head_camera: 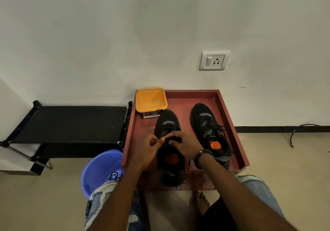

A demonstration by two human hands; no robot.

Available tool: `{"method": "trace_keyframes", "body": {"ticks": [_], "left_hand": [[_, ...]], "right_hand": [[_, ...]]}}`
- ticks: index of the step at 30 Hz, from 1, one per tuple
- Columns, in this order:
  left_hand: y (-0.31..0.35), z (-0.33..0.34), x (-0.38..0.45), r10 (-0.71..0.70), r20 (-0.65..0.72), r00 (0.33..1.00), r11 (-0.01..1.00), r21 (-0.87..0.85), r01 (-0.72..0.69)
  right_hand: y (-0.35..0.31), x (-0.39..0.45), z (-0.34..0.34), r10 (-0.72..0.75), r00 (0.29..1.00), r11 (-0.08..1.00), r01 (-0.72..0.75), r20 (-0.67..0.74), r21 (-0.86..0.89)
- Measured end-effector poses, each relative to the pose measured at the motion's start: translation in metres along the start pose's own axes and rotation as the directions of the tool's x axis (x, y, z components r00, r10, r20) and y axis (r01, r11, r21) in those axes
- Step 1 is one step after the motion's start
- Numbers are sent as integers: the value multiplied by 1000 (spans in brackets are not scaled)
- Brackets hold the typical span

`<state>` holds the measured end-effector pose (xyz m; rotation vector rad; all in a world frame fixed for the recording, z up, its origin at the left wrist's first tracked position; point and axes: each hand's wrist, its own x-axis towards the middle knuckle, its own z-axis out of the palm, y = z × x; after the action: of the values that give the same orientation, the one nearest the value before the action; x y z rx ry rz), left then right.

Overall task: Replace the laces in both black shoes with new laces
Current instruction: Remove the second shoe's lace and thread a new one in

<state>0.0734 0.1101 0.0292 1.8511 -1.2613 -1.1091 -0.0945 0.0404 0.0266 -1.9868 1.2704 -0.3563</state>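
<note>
Lacing the left black shoe on the red tray

We work on the left black mesh shoe (169, 138), lying near the front of the red-brown metal tray (230, 106); the right black mesh shoe (210, 132) sits laced beside it. Our left hand (148, 147) pinches a thin black lace (163, 138), and our right hand (185, 145) rests curled over the tongue, though its grip is hidden. We judge it best to keep the lace flat, feed the tip squarely through each eyelet, and even both ends.
</note>
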Motion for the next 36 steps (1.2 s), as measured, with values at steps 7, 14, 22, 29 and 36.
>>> {"method": "trace_keyframes", "body": {"ticks": [7, 14, 22, 29, 36], "left_hand": [[0, -3, 2, -34, -92, 995, 999, -24, 32], [-5, -7, 1, -217, -191, 957, 955, -246, 167], [-10, 5, 3, -19, 50, 999, 984, -177, 28], [-18, 26, -2, 4, 71, 998, 998, 68, -9], [28, 31, -40, 439, -281, 853, 862, 401, -311]], "right_hand": [[4, 5, 2, 21, 1000, 999, -21, -11, 27], [8, -3, 2, 12, 999, 995, -9, -38, 98], [22, -23, 1, 181, 983, 952, -184, 33, 246], [17, -32, 23, 213, 977, 977, -213, 0, 23], [17, -46, -28, 151, 960, 988, -155, -236, -2]]}}
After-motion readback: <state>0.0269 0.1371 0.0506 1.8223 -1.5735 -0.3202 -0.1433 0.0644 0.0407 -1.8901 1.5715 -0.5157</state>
